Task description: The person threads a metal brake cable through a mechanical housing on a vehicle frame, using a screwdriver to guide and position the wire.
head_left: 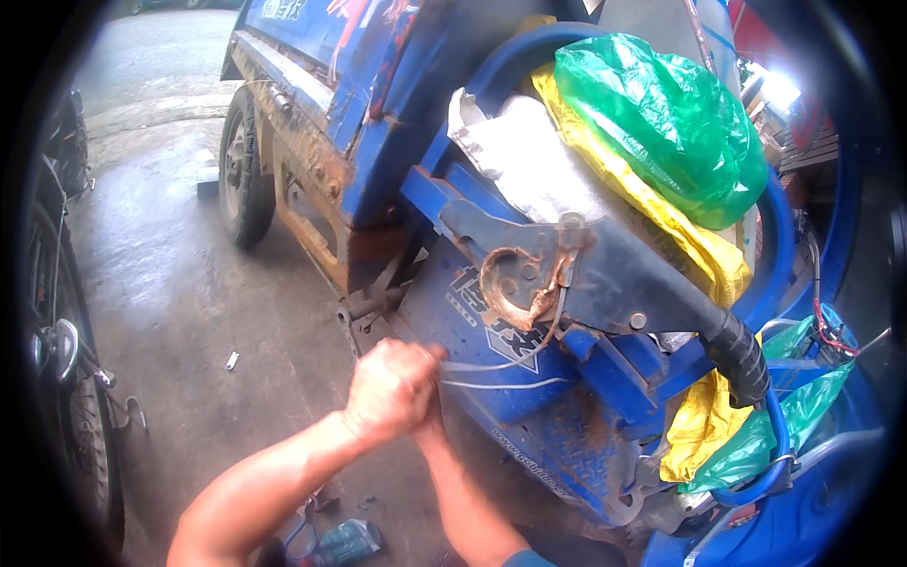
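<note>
1. Grey concrete floor (198, 312), damp-looking and stained, stretching from lower left up to a paler strip of road at the top left.
2. Blue cargo vehicle body (312, 57) overhead and to the right, paint chipped, lower rail rusted; one black tyre (244, 170) standing on the concrete at upper left.
3. Part of a motorbike (66, 378) along the left rim, mostly cut off by the picture edge.
4. Small pale scrap (232, 360) lying alone on the floor, well apart from the hands.
5. Dark tool (345, 543) on the floor near the bottom edge, below the forearms; kind not clear.
6. Blue metal frame (529, 378) filling the centre right, with a rusted hook-shaped bracket (515, 288) bolted to a grey arm.
7. Green plastic bag (671, 123) and yellow plastic sheet (661, 213) bundled over the frame top; black ribbed hose (737, 354) running down at right.
8. Left hand (387, 387) closed in a tight fist, knuckles toward the frame, gripping the thin white cord (491, 364).
9. Right hand (430, 416) mostly hidden behind the left; pressed against it, how far closed impossible to say.
10. White cord in two strands, stretched from the fist rightward across the blue panel and up to the rusted bracket.
</note>
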`<action>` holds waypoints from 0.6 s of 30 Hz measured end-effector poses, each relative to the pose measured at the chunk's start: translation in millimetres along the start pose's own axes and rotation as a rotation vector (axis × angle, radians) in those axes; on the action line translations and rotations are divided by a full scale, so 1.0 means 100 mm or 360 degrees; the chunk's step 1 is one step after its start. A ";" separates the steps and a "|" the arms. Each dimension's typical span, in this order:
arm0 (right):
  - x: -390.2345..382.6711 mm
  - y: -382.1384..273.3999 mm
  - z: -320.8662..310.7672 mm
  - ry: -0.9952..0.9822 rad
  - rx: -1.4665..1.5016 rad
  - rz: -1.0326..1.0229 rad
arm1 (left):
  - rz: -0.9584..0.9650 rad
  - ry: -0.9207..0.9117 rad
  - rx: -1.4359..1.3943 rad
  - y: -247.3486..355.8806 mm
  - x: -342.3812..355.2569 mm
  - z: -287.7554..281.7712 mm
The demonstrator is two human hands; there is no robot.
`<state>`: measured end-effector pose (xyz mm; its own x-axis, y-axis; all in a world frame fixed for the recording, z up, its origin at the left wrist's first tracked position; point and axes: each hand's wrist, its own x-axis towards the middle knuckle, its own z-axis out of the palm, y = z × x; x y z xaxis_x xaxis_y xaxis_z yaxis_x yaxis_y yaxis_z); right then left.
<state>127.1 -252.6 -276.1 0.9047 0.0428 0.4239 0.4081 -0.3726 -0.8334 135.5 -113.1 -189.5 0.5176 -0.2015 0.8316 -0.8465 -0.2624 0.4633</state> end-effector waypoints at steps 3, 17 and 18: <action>-0.10 -0.02 0.07 -0.0025 0.0221 -0.0016 | 0.0127 -0.0072 0.0002 0.07 -0.10 -0.03; -0.38 0.20 0.10 0.0349 0.0522 0.0214 | -0.0080 -0.0042 -0.0164 0.13 -0.33 0.07; -0.39 0.15 0.02 0.0364 0.0498 0.0217 | -0.0121 -0.0006 -0.0228 0.18 -0.29 0.11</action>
<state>98.4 -258.5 -305.9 0.9170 -0.2075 0.3408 0.3360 -0.0590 -0.9400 107.1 -122.4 -208.5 0.5808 -0.1897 0.7916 -0.8140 -0.1400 0.5637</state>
